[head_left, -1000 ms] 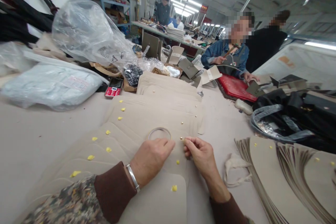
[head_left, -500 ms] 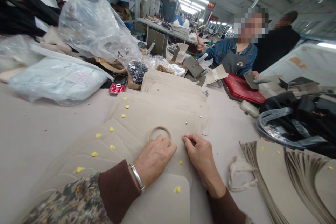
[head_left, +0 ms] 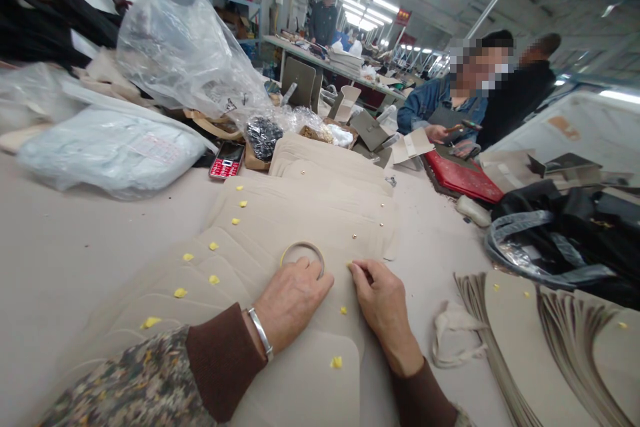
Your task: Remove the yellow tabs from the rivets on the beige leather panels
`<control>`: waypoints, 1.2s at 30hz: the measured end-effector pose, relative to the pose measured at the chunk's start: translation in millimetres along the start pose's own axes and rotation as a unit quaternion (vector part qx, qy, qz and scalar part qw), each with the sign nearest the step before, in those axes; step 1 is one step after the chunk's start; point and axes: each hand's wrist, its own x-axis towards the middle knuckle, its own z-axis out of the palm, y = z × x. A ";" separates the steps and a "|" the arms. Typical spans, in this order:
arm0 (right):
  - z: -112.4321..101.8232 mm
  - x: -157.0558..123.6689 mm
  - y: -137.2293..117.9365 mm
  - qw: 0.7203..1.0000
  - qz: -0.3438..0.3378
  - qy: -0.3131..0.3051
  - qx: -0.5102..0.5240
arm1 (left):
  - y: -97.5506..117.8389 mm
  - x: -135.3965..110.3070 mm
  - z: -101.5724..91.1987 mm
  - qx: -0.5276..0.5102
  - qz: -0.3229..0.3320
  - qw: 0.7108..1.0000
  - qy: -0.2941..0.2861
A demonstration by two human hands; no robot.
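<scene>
Right hand [head_left: 383,297]: thumb and forefinger pressed together at a yellow tab [head_left: 349,265]; gripped or merely touched, cannot tell. Left hand [head_left: 295,300]: fingers curled over near rim of tape ring [head_left: 303,243], hiding part of it, above overlapping beige panels [head_left: 300,210]. Cloth scrap [head_left: 453,320] between right hand and fanned stack [head_left: 517,327], near right. Black bag [head_left: 545,233] farther right. Phone [head_left: 227,161] and clear plastic bag [head_left: 185,53] crowd far left.

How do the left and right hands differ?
The left hand curls over the near side of the ring-shaped roll; the right hand pinches thumb and index finger together by the right edge of the beige panels. The left hand wears a silver bangle at the wrist; the right shows none. Both emerge from brown cuffs.
</scene>
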 end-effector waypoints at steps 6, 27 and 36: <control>-5.0 5.5 -12.4 0.997 -0.013 -0.050 -0.054 | 0.4 0.8 -6.0 -0.006 0.006 0.999 0.040; -24.7 -20.3 -21.2 0.962 0.021 -0.047 0.267 | -8.4 -4.2 2.8 -0.125 0.097 0.963 0.218; -19.1 -22.5 -35.1 0.974 -0.188 0.023 0.127 | -1.8 -3.3 4.2 -0.155 0.103 0.967 0.172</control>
